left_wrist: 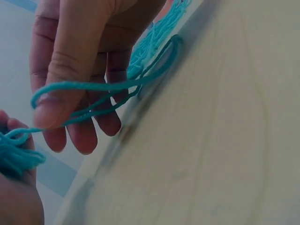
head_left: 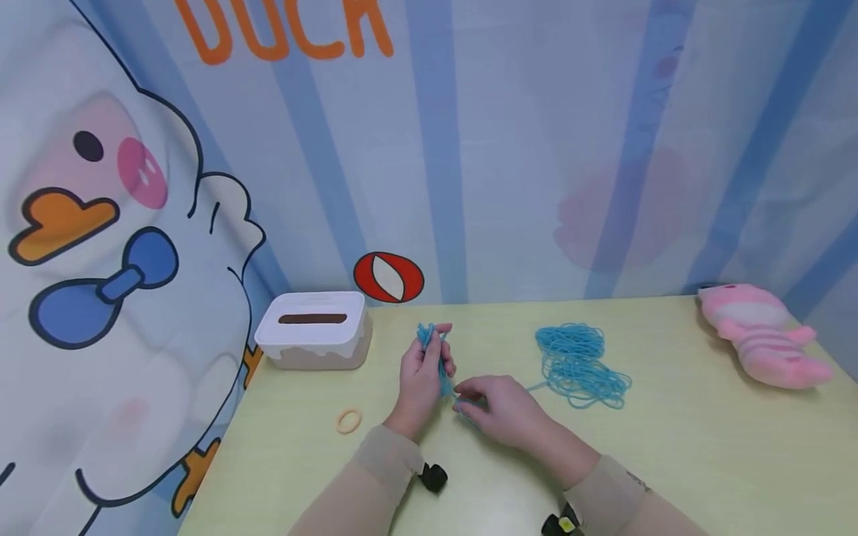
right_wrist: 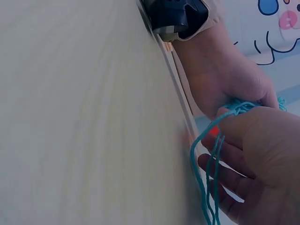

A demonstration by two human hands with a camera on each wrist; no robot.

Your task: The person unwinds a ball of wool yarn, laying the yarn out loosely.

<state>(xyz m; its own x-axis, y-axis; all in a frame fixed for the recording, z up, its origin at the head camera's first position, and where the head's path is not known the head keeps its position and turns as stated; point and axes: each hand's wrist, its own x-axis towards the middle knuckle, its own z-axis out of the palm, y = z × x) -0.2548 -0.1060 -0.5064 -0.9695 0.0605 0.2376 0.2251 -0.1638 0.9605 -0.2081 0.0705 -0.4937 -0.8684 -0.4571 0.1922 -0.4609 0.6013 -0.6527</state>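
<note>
Near the middle of the table, my left hand (head_left: 423, 368) grips a small bundle of blue yarn (head_left: 444, 372), whose looped end sticks out above the thumb. To its right and slightly nearer, my right hand (head_left: 499, 408) pinches a strand of the same yarn. In the left wrist view the strand (left_wrist: 103, 86) runs over the right hand's thumb (left_wrist: 49, 110) and back in a loose loop, while the remaining fingers are only loosely bent. The right wrist view shows strands (right_wrist: 199, 176) hanging below both hands. A larger loose pile of blue yarn (head_left: 582, 365) lies to the right.
A white-lidded tissue box (head_left: 322, 350) stands at the back left. A pale orange ring (head_left: 348, 421) lies left of my left forearm. At the far right is a pink plush toy (head_left: 767, 335). A striped cartoon curtain (head_left: 503, 164) hangs behind the table (head_left: 710, 447).
</note>
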